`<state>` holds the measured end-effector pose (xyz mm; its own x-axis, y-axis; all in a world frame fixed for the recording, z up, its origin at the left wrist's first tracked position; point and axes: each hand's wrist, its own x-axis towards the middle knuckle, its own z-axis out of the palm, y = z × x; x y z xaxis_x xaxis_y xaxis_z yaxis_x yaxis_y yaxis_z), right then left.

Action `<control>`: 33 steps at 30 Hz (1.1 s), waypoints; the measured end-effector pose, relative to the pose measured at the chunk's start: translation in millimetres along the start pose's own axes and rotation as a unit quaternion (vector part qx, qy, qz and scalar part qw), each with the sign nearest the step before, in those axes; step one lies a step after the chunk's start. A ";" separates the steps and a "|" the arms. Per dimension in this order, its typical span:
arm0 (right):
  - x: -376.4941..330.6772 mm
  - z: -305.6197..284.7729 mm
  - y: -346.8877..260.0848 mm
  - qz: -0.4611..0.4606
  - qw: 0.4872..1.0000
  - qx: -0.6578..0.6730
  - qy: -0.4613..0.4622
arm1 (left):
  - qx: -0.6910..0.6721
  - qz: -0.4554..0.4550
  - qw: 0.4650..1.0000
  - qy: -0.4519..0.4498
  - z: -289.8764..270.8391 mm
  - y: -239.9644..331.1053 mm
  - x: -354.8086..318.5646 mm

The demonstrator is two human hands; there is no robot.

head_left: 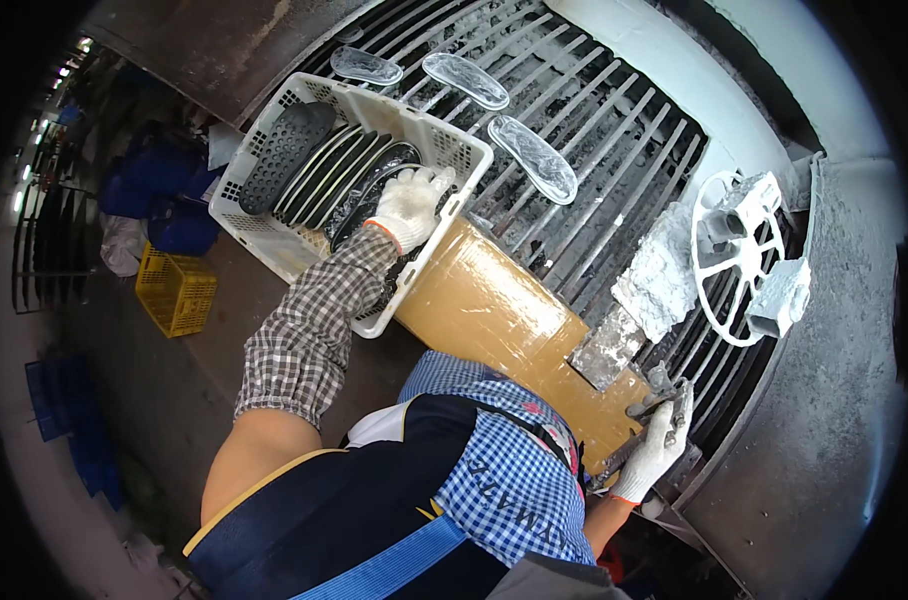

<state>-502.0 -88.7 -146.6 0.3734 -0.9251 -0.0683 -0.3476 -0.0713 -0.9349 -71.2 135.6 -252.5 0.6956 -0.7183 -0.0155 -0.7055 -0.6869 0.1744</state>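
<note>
My left hand (pixel 411 205), in a white glove, reaches into a white plastic basket (pixel 264 235) that holds several dark shoe soles (pixel 319 175) standing side by side. Its fingers are curled over a dark sole near the basket's far rim. My right hand (pixel 659 445), also gloved, is closed on a grey metal piece (pixel 664 395) at the near edge of a slatted metal conveyor (pixel 594 150). Three clear, sole-shaped pieces (pixel 532 155) lie on the slats beyond the basket.
A brown taped board (pixel 484 300) lies between the basket and my right hand. A white spoked wheel (pixel 734 255) and white crusted blocks (pixel 659 275) sit on the slats at right. A yellow crate (pixel 177 290) and blue bundles (pixel 159 195) stand on the floor at left.
</note>
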 end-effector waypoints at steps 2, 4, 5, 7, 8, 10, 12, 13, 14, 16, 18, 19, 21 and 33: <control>2.2 -1.5 7.8 -0.013 1.000 -0.005 0.001 | 0.007 -0.009 0.999 -0.042 10.0 -3.4 8.3; 3.3 -2.4 13.9 -0.033 0.999 -0.022 0.002 | 0.030 0.001 0.998 -0.058 14.0 -5.2 12.0; 3.0 -3.1 15.2 -0.028 1.000 -0.011 0.000 | 0.026 0.003 0.998 -0.048 13.8 -5.6 15.6; 2.2 -4.4 17.7 -0.017 1.000 0.012 -0.002 | 0.029 0.007 0.999 -0.046 12.4 -8.6 17.9; 1.5 -5.5 20.1 -0.022 1.000 0.008 0.003 | 0.024 0.004 0.998 -0.055 1.2 -5.7 19.9; 1.0 -8.1 25.3 -0.028 1.000 0.003 0.011 | 0.016 -0.001 0.997 -0.077 -12.4 -2.3 23.1; 1.3 -7.6 28.9 -0.031 0.999 0.004 0.008 | 0.014 0.014 0.995 -0.100 1.3 -16.7 26.5; 1.3 -5.9 28.2 -0.036 0.999 0.002 0.010 | 0.008 0.018 0.994 -0.112 8.8 -22.0 25.7; 1.0 -3.8 27.5 -0.041 0.999 -0.001 0.015 | 0.001 0.026 0.992 -0.124 13.6 -23.4 27.2; 2.0 5.2 15.5 -0.055 0.998 -0.019 0.036 | 0.113 0.000 0.989 -0.098 8.7 -7.8 28.3; -3.0 -0.9 12.5 -0.010 1.000 0.000 0.007 | 0.075 -0.003 0.994 -0.083 -4.6 4.7 22.9; -2.9 -3.5 14.8 -0.005 1.000 -0.004 -0.001 | 0.076 0.028 0.995 -0.050 13.4 -4.9 24.3; -3.3 3.7 6.1 -0.029 0.999 -0.013 0.020 | 0.088 0.051 0.991 -0.087 24.5 -12.7 30.8; -6.1 -4.5 5.3 0.048 0.997 0.045 0.025 | 0.125 0.038 0.977 -0.171 -29.2 10.3 38.8</control>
<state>-509.9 -85.1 -149.5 0.2975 -0.9439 -0.1435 -0.2997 0.0504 -0.9527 -47.6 103.8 -222.6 0.5842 -0.7335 -0.3474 -0.7941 -0.6051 -0.0579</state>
